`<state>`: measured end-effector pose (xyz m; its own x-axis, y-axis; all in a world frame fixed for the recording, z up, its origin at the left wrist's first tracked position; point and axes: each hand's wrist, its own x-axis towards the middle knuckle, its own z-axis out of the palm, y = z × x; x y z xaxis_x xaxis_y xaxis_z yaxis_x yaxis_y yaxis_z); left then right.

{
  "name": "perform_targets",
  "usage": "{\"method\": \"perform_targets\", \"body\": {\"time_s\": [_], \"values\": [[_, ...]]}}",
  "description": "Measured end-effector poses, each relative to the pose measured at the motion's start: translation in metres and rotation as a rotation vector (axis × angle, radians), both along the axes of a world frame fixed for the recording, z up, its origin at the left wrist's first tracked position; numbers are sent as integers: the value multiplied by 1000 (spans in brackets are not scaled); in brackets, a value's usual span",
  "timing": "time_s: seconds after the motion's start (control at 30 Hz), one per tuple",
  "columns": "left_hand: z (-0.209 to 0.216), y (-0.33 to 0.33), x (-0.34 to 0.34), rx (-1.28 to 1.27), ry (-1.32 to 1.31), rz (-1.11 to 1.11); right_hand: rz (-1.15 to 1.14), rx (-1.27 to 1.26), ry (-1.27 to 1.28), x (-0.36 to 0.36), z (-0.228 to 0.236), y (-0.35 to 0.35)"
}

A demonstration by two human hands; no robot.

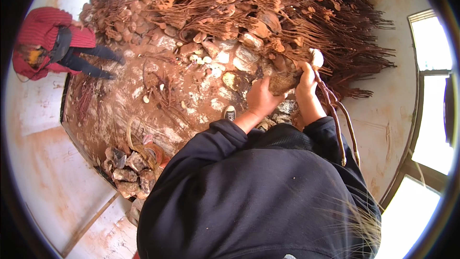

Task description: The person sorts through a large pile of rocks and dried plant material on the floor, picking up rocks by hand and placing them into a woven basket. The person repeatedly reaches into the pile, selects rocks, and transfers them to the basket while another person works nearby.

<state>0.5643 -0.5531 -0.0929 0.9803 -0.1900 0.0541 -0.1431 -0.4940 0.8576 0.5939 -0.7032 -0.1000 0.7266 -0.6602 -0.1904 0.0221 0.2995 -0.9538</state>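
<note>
In front of me, my left hand [262,100] is closed round a rough brown lump [283,83], whose exact kind I cannot make out. My right hand [306,85], closed too, is at the lump's other side. Out of it runs a forked reddish-brown stalk [334,110]: a pale rounded end sticks up past the fingers, and two long stems hang down outside my right forearm. Where the right fingers wrap is partly hidden. Beyond the hands rises a big heap of long reddish stems and brown clods or roots [215,10].
At the far left another person in a red top [52,43] stands by the wall. A handled basket [154,152] and a stack of stones [136,173] lie to my left. My shoe [229,113] is on the soil-strewn floor [115,108]. Windows [432,43] line the right wall.
</note>
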Motion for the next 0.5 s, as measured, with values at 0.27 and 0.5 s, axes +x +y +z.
{"method": "perform_targets", "body": {"time_s": [0.27, 0.5], "values": [[-32, -17, -9, -327, 16, 9, -171, 765, -58, 1, 11, -33], [-77, -16, -1, -450, 381, 57, 76, 977, -138, -22, 14, -49]]}}
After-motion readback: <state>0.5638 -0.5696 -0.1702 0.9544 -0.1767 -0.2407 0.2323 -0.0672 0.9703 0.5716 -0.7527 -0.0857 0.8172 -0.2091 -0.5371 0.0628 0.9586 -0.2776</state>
